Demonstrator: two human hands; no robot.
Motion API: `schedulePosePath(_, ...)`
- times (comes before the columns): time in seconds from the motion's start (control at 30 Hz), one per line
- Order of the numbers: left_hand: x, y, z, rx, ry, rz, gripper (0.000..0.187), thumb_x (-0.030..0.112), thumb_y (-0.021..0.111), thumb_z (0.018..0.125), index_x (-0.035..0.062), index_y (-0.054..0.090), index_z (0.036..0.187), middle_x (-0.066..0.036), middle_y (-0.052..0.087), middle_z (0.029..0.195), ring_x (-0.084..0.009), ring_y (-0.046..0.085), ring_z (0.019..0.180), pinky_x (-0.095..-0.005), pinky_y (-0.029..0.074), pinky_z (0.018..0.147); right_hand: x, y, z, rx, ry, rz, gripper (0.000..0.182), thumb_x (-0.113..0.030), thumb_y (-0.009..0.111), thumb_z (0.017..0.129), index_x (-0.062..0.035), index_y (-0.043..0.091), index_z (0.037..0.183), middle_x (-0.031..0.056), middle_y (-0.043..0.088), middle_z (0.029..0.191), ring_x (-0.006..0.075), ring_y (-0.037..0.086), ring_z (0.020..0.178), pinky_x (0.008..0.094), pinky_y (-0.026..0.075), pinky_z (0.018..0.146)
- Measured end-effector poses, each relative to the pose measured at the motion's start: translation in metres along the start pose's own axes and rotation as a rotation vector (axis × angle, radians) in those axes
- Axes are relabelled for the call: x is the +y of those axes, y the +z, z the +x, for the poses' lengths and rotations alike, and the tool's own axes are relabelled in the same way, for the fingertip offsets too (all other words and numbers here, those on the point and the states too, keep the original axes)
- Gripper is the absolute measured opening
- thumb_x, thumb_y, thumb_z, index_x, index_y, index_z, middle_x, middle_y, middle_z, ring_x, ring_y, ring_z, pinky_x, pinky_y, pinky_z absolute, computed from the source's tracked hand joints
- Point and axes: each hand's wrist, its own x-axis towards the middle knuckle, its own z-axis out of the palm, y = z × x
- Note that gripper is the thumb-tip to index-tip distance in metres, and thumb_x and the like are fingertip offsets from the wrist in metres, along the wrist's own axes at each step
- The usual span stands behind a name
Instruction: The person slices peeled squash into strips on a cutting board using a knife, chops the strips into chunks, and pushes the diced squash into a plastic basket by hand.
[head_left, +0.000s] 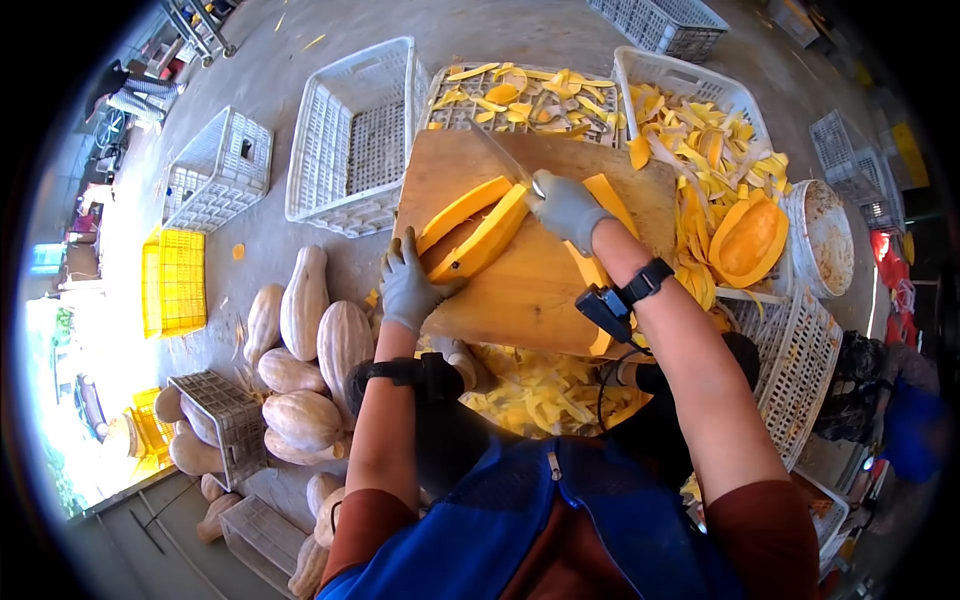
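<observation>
1. Presently, two long orange squash pieces (484,240) lie side by side on the wooden board (545,305), slanting from near its left edge towards the middle of its far half. A gap shows between them midway.
2. Right hand (570,208): gloved, grip closed around the knife (502,154) at the far ends of the pieces. Blade points towards the board's far-left corner.
3. Left hand (408,286): gloved, grip wide, thumb apart from the fingers, at the board's left edge beside the near ends. Whether it presses on the squash, cannot tell.
4. More orange strips (614,205) lie in the board's right half, partly hidden by the right forearm.
5. Surroundings: peelings (690,130) fill a crate beyond the right edge; a hollowed squash half (750,238) rests on that heap. Whole squashes (303,305) lie on the floor, left of the board.
6. Technique, judged: steady the near ends with a flat palm, fingertips curled back from the blade's line. Short, controlled strokes suit the firm flesh better than force.
7. Risks, judged: curved pieces may rock or slide apart; wet gloves could slip. A dark spot on the right piece near the left thumb merits checking.
</observation>
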Motion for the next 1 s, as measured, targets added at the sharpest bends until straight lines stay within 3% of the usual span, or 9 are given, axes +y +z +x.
schedulePosePath(0.13,-0.004,0.000,-0.001,-0.006,0.044,0.005,0.117,0.056,0.080,0.054,0.0128,0.021,0.145,-0.022,0.033,0.141,-0.0430,0.034,0.127,-0.0474,0.032,0.105,-0.007,-0.010,-0.018,-0.131,0.131,0.222,0.027,-0.026,0.052,0.090,-0.0014,0.054,0.101,0.0221,0.064,0.090,0.0349,0.063,0.079,0.0416,0.050,0.070)
schedulePosePath(0.23,-0.003,0.000,-0.002,0.013,0.088,0.025,0.115,0.055,0.080,0.054,0.0113,0.023,0.144,-0.022,0.034,0.140,-0.0427,0.036,0.126,-0.0469,0.033,0.104,0.000,-0.009,-0.017,-0.147,0.082,0.240,0.027,-0.026,0.052,0.089,-0.0013,0.053,0.100,0.0231,0.063,0.090,0.0380,0.062,0.079,0.0433,0.049,0.071)
schedulePosePath(0.47,-0.001,-0.004,-0.006,0.030,0.106,0.034,0.113,0.053,0.080,0.055,0.0063,0.025,0.142,-0.022,0.036,0.139,-0.0417,0.036,0.126,-0.0470,0.034,0.104,0.007,-0.005,-0.022,0.061,-0.147,-0.022,0.027,-0.027,0.050,0.090,-0.0025,0.052,0.102,0.0261,0.062,0.084,0.0435,0.060,0.073,0.0476,0.048,0.068)
schedulePosePath(0.63,-0.007,0.005,-0.007,0.097,0.138,0.010,0.111,0.053,0.080,0.055,0.0050,0.028,0.140,-0.023,0.039,0.135,-0.0431,0.038,0.123,-0.0473,0.034,0.103,-0.040,-0.006,-0.061,0.282,-0.200,-0.057,0.027,-0.027,0.049,0.091,-0.0017,0.050,0.101,0.0280,0.061,0.077,0.0451,0.060,0.075,0.0523,0.047,0.067)
schedulePosePath(0.73,-0.011,0.011,-0.006,0.118,0.155,-0.003,0.110,0.052,0.080,0.055,0.0047,0.029,0.140,-0.024,0.040,0.134,-0.0440,0.038,0.121,-0.0475,0.035,0.102,0.010,0.062,-0.043,0.068,-0.050,-0.157,0.025,-0.025,0.044,0.094,-0.0014,0.047,0.103,0.0274,0.060,0.073,0.0456,0.058,0.069,0.0525,0.046,0.062)
schedulePosePath(1.0,-0.006,0.000,-0.006,0.091,0.134,0.033,0.107,0.056,0.076,0.057,0.0061,0.030,0.140,-0.021,0.040,0.136,-0.0389,0.039,0.125,-0.0470,0.034,0.102,-0.047,0.028,-0.090,0.163,-0.068,-0.053,0.026,-0.025,0.043,0.092,-0.0012,0.046,0.101,0.0282,0.062,0.079,0.0444,0.061,0.073,0.0542,0.047,0.067)
